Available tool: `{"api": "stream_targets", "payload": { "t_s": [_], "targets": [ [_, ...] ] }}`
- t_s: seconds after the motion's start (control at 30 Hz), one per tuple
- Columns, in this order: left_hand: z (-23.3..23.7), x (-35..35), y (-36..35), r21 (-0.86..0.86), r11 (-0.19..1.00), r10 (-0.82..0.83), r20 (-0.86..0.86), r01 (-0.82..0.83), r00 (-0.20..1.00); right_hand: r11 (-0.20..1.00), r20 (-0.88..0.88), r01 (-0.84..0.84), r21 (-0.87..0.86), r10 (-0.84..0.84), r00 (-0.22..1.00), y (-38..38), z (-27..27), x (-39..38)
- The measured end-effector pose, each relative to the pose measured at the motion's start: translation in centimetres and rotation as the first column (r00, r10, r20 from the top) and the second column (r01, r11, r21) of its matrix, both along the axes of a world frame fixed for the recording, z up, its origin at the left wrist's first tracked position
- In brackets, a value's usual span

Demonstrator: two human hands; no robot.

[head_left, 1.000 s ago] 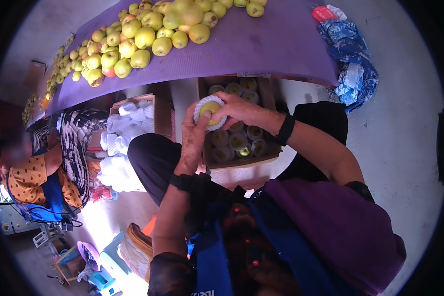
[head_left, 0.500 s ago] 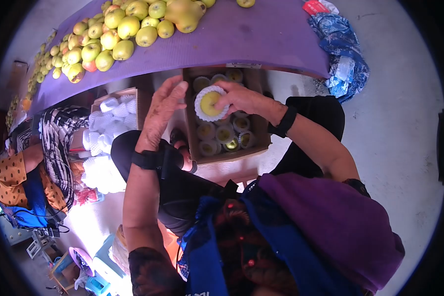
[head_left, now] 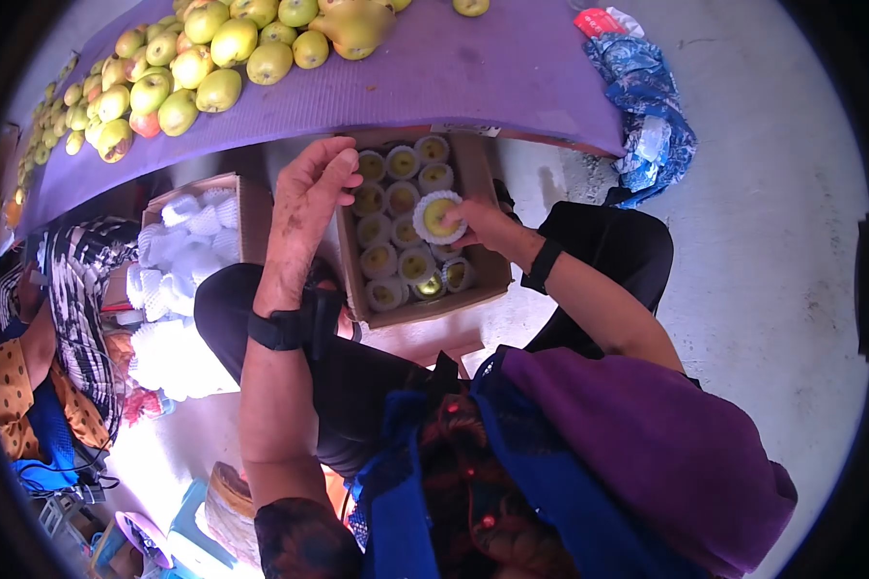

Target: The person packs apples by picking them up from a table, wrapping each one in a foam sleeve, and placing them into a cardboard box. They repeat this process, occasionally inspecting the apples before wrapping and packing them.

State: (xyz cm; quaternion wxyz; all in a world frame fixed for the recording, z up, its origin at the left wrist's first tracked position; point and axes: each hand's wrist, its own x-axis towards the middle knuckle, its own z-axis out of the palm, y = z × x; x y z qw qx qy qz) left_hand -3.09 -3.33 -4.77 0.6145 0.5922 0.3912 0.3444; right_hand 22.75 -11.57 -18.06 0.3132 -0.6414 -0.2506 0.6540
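Foam-sleeved fruit [head_left: 438, 216] is pinched at the right hand's [head_left: 485, 228] fingertips, just to their left. It's low over the cardboard box [head_left: 492, 282], with rows of other sleeved fruit [head_left: 388, 259] around it. Can't tell if it's touching them. The left hand [head_left: 309, 198] hangs by the box's left wall, fingers loosely bent together, nothing visible in it. Writing-wise, the white label [head_left: 462, 129] on the box's far edge, beyond both hands, is too small to read. Loose yellow-green fruit [head_left: 164, 87] sits on the purple table [head_left: 473, 77] beyond the left hand.
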Motion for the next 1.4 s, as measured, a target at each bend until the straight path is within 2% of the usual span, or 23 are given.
{"api": "stream_targets", "payload": {
  "t_s": [0.1, 0.23, 0.3, 0.5, 0.57, 0.6, 0.63, 0.7, 0.8, 0.83, 0.87, 0.9, 0.93, 0.97, 1.0, 1.03, 1.1, 1.2, 1.23, 1.27, 1.3, 1.33, 1.4],
  "targets": [
    [0.7, -0.1, -0.3, 0.026, 1.000, 0.010, -0.033, -0.010, 0.999, 0.990, 0.064, 0.114, -0.086, -0.109, 0.992, -1.5, -3.2, -0.6],
    [0.8, -0.2, -0.3, 0.058, 0.998, -0.001, -0.096, 0.007, 0.995, 0.977, 0.172, 0.189, -0.097, -0.170, 0.970, -2.8, -8.0, -0.5],
    [0.7, -0.1, -0.4, 0.079, 0.997, 0.002, -0.092, 0.005, 0.996, 0.945, 0.266, 0.321, -0.063, -0.295, 0.918, -3.0, -9.4, -0.6],
    [0.4, 0.2, -0.3, 0.149, 0.989, 0.009, -0.134, 0.011, 0.991, 0.944, 0.208, 0.329, -0.019, -0.318, 0.925, -3.4, -12.3, -0.1],
    [0.3, 0.5, -0.3, 0.166, 0.986, 0.000, -0.149, 0.025, 0.989, 0.988, 0.440, -0.012, 0.155, -0.058, 0.896, -4.1, -22.2, 2.0],
    [0.2, 0.6, -0.3, 0.186, 0.982, 0.016, -0.164, 0.015, 0.986, 0.961, 0.569, -0.170, 0.219, 0.015, 0.822, -3.9, -22.7, 1.7],
    [0.2, 0.7, -0.3, 0.206, 0.978, 0.031, -0.178, 0.007, 0.984, 0.963, 0.565, -0.160, 0.219, 0.008, 0.825, -4.0, -23.0, 1.8],
    [0.3, 1.1, -0.3, 0.197, 0.980, 0.017, -0.202, 0.024, 0.979, 0.999, 0.257, 0.041, -0.032, -0.031, 0.966, -4.6, -23.4, 2.3],
    [0.5, 1.8, -0.5, 0.203, 0.978, 0.000, -0.235, 0.049, 0.972, 0.996, 0.256, -0.073, 0.058, 0.056, 0.965, -4.9, -24.2, 2.6],
    [0.5, 2.0, -0.5, 0.217, 0.974, -0.006, -0.247, 0.061, 0.969, 0.996, 0.255, -0.067, 0.056, 0.051, 0.966, -4.5, -22.4, 2.6],
    [0.5, 2.2, -0.5, 0.213, 0.975, -0.013, -0.249, 0.068, 0.968, 0.872, 0.556, -0.482, 0.088, 0.359, 0.750, -4.1, -20.5, 2.9],
    [0.4, 2.5, -0.6, 0.240, 0.967, -0.019, -0.261, 0.084, 0.965, 0.598, 0.787, -0.801, -0.024, 0.506, 0.354, -4.1, -20.1, 3.1],
    [0.4, 2.7, -0.7, 0.266, 0.959, -0.026, -0.273, 0.102, 0.962, 0.604, 0.783, -0.797, -0.025, 0.508, 0.359, -4.2, -20.7, 2.8],
    [0.4, 2.9, -0.8, 0.261, 0.959, -0.033, -0.274, 0.108, 0.961, 0.878, 0.576, -0.476, 0.057, 0.360, 0.734, -4.0, -21.1, 2.1],
    [0.5, 3.1, -0.9, 0.287, 0.950, -0.040, -0.277, 0.123, 0.960, 0.998, 0.318, -0.066, 0.015, 0.058, 0.946, -3.8, -21.8, 1.7],
    [0.5, 3.3, -0.9, 0.313, 0.940, -0.046, -0.279, 0.136, 0.959, 0.998, 0.319, -0.063, 0.013, 0.056, 0.946, -3.2, -20.1, 1.0],
    [0.4, 3.5, -0.8, 0.336, 0.930, -0.057, -0.275, 0.151, 0.960, 0.999, 0.543, 0.002, -0.039, 0.019, 0.840, -2.0, -16.7, 0.0],
    [0.4, 3.8, -0.7, 0.371, 0.911, -0.075, -0.277, 0.179, 0.958, 0.998, 0.604, -0.019, -0.052, 0.046, 0.796, -1.6, -15.8, -0.3],
    [0.4, 3.9, -0.6, 0.384, 0.903, -0.083, -0.285, 0.193, 0.955, 0.998, 0.603, -0.022, -0.052, 0.049, 0.796, -1.9, -18.2, 0.7],
    [0.6, 3.8, -0.5, 0.384, 0.904, -0.077, -0.285, 0.188, 0.955, 0.890, 0.801, -0.452, -0.059, 0.313, 0.511, -2.6, -22.5, 2.5],
    [0.9, 3.8, -0.6, 0.387, 0.899, -0.077, -0.325, 0.207, 0.943, 0.609, 0.910, -0.771, -0.184, 0.402, 0.100, -2.5, -22.0, 2.4],
    [1.0, 3.8, -0.6, 0.386, 0.894, -0.077, -0.365, 0.227, 0.928, 0.605, 0.909, -0.775, -0.183, 0.405, 0.101, -2.5, -21.6, 2.0],
    [1.1, 3.7, -0.6, 0.406, 0.883, -0.071, -0.386, 0.238, 0.920, 0.706, 0.846, -0.676, -0.214, 0.480, 0.233, -2.3, -19.7, 1.1]
  ]
}}
